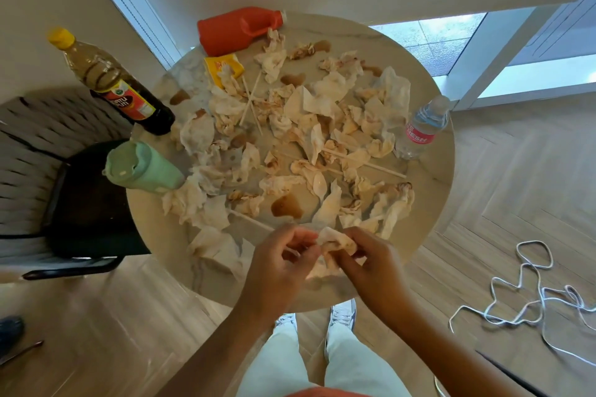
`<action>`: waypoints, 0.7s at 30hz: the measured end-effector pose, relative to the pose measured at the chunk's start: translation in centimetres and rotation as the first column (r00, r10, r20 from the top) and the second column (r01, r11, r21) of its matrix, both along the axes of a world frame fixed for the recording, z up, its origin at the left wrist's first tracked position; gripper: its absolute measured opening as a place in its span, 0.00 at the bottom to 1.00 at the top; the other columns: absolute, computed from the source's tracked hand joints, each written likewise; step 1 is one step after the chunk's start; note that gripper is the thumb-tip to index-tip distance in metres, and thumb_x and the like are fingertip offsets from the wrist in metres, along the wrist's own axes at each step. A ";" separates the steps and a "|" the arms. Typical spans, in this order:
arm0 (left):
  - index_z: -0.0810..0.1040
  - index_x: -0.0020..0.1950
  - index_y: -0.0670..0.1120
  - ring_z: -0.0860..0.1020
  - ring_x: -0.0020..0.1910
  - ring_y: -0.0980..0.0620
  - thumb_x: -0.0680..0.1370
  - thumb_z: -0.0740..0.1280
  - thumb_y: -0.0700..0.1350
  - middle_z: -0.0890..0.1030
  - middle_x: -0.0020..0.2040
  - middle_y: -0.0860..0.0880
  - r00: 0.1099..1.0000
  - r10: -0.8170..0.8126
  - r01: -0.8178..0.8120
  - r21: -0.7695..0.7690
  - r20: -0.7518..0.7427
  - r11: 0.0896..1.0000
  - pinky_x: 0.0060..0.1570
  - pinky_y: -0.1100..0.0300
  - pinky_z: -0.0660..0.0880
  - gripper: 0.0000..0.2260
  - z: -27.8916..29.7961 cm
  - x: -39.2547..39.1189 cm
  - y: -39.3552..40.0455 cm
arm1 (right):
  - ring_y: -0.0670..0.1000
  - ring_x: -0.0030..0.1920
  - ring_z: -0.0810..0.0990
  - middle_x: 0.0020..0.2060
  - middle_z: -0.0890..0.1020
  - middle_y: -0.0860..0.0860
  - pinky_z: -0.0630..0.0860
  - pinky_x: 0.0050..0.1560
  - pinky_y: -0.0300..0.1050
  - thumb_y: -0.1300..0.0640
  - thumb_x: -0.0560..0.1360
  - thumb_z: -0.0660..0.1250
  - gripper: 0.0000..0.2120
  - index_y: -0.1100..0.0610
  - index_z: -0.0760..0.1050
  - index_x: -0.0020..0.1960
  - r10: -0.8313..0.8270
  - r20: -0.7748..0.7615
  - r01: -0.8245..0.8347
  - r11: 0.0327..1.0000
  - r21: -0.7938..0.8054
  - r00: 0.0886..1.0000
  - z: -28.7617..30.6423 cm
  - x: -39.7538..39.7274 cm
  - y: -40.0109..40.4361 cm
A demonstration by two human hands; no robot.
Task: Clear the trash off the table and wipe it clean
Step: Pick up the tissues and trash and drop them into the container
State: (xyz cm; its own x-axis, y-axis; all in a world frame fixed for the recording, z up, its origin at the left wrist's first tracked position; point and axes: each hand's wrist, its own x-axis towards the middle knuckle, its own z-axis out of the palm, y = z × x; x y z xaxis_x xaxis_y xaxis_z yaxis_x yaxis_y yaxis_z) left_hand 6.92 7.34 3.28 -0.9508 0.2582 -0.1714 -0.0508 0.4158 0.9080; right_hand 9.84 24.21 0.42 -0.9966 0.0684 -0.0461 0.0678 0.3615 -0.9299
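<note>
Fingers of both my left hand (283, 263) and right hand (367, 263) pinch one crumpled tissue (337, 243) at counter (429, 203) near edge; dark liquid half-fills far-left bottle (113, 84).

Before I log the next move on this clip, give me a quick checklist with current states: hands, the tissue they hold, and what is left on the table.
1. Crumpled tissue held off the table: ok, the left hand and right hand both pinch it.
2. A free hand for more trash: not ok.
3. Bin in view to drop it in: not ok, none shows.
4. Tissues and skewers cleared: not ok, many remain.
5. Brown spills wiped: not ok.
6. Bottles upright: not ok, the red jug lies on its side.
</note>
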 end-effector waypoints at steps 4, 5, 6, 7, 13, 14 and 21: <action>0.79 0.53 0.49 0.79 0.45 0.57 0.77 0.69 0.42 0.80 0.47 0.54 0.992 -0.041 0.007 -0.284 -0.116 0.959 0.43 0.65 0.77 0.06 -4.0 -0.6 -0.7 | 0.47 0.38 0.79 0.37 0.82 0.45 0.74 0.37 0.39 0.65 0.73 0.71 0.10 0.49 0.81 0.45 -0.128 0.046 0.131 0.990 -0.058 0.991 -0.2 -0.1 2.4; 0.79 0.55 0.49 0.78 0.49 0.56 0.76 0.69 0.43 0.79 0.51 0.53 0.989 -0.100 0.051 -0.382 -0.109 0.923 0.46 0.61 0.78 0.08 -5.1 -0.7 -0.6 | 0.48 0.38 0.79 0.37 0.82 0.45 0.74 0.38 0.42 0.65 0.73 0.71 0.11 0.49 0.81 0.44 -0.149 0.057 0.153 0.986 -0.062 0.987 -0.3 0.1 3.1; 0.78 0.58 0.49 0.76 0.54 0.55 0.75 0.69 0.45 0.77 0.55 0.52 0.980 -0.172 0.101 -0.485 -0.104 0.868 0.51 0.57 0.78 0.12 -6.1 -0.8 -0.4 | 0.48 0.38 0.79 0.36 0.82 0.46 0.74 0.38 0.44 0.66 0.73 0.70 0.12 0.48 0.80 0.44 -0.165 0.067 0.169 0.984 -0.061 0.984 -0.5 0.2 3.7; 0.77 0.62 0.50 0.74 0.58 0.52 0.75 0.70 0.48 0.76 0.59 0.51 0.965 -0.244 0.142 -0.589 -0.098 0.796 0.54 0.55 0.77 0.16 -7.0 -0.9 0.0 | 0.48 0.38 0.79 0.36 0.82 0.45 0.75 0.39 0.45 0.66 0.73 0.69 0.13 0.47 0.80 0.44 -0.175 0.077 0.180 0.982 -0.058 0.981 -0.5 0.4 4.3; 0.62 0.74 0.52 0.66 0.67 0.48 0.74 0.67 0.58 0.69 0.69 0.50 0.905 -0.417 0.148 -0.858 -0.083 0.492 0.59 0.54 0.68 0.31 -9.5 -1.7 2.6 | 0.46 0.37 0.79 0.36 0.82 0.43 0.73 0.37 0.39 0.65 0.74 0.70 0.13 0.46 0.80 0.45 -0.175 0.104 0.180 0.983 -0.041 0.979 -0.2 1.0 6.3; 0.63 0.73 0.51 0.68 0.65 0.47 0.73 0.68 0.57 0.71 0.67 0.50 0.901 -0.428 0.143 -0.875 -0.078 0.462 0.59 0.55 0.69 0.31 -9.7 -1.9 2.9 | 0.46 0.37 0.79 0.36 0.82 0.42 0.73 0.37 0.37 0.65 0.74 0.70 0.13 0.46 0.80 0.45 -0.173 0.107 0.178 0.983 -0.042 0.979 -0.2 1.0 6.5; 0.81 0.46 0.52 0.76 0.47 0.50 0.64 0.77 0.45 0.80 0.44 0.53 0.890 -0.390 0.012 -0.844 -0.235 0.536 0.46 0.56 0.74 0.13 -10.9 -2.4 3.7 | 0.48 0.37 0.79 0.36 0.83 0.45 0.75 0.39 0.45 0.65 0.74 0.69 0.13 0.46 0.80 0.44 -0.172 0.128 0.179 0.983 -0.043 0.977 -0.3 1.2 7.1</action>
State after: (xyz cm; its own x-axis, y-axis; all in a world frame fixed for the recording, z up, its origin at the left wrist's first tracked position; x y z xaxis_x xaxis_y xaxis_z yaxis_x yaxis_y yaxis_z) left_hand 4.48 11.07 -7.58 -0.9215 0.3807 -0.0767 0.3729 0.9226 0.0988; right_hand 11.07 31.34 0.14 -0.9556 0.2360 -0.1762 0.2412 0.2836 -0.9281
